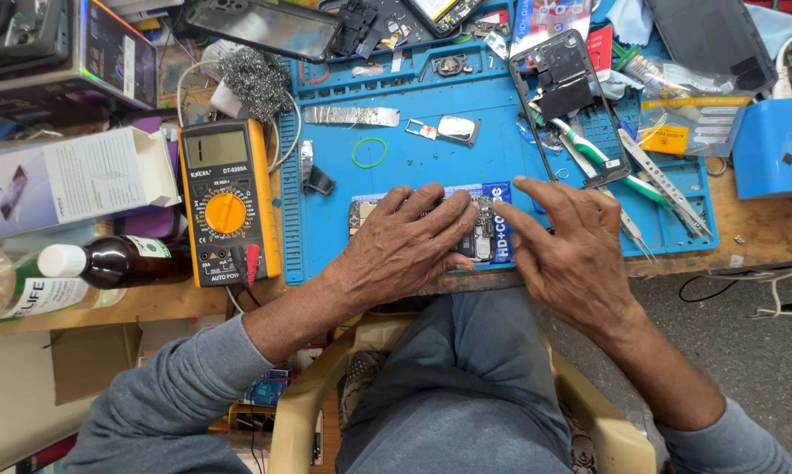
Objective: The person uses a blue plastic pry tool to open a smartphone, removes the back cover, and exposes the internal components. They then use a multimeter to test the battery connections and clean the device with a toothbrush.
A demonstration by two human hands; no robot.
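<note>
An opened phone (pixel 482 235) with bare circuitry and a blue strip along its right end lies at the near edge of the blue work mat (pixel 431 167). My left hand (pixel 405 246) presses flat on top of it and hides most of it. At the phone's right end my right hand (pixel 572 250) rests with its fingers spread, fingertips touching the blue strip. Neither hand holds a tool.
A yellow multimeter (pixel 227 200) lies left of the mat, with a dark bottle (pixel 115 262) and a white box (pixel 71 180) beyond it. On the mat are a phone frame (pixel 572 96), a green-handled toothbrush (pixel 589 149), tweezers (pixel 668 184), a green rubber ring (pixel 370 152) and foil tape (pixel 352 115).
</note>
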